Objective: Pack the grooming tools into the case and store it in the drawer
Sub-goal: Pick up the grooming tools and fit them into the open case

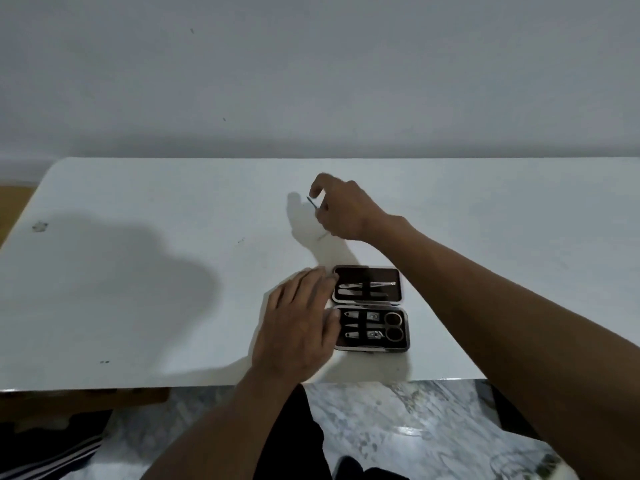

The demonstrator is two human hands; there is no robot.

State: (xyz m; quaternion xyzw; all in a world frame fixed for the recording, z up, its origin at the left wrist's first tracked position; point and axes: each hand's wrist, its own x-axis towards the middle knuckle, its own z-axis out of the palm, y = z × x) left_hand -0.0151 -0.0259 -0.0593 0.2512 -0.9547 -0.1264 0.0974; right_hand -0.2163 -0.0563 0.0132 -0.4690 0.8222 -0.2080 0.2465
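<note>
- Resting flat with loose fingers, the left hand (298, 320) touches the left edge of the open case (370, 308) on the white table (138, 271).
- Scissors (389, 327) and other tools sit strapped inside the case.
- The right hand (341, 211) pinches a thin metal tool (312, 202) above the table, beyond the case.

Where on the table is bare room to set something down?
The table is bare left of the left hand out to its rounded corner, and right of the open case to the edge. It is crowded mid-table: both hands, the case, the thin tool in the right hand.
</note>
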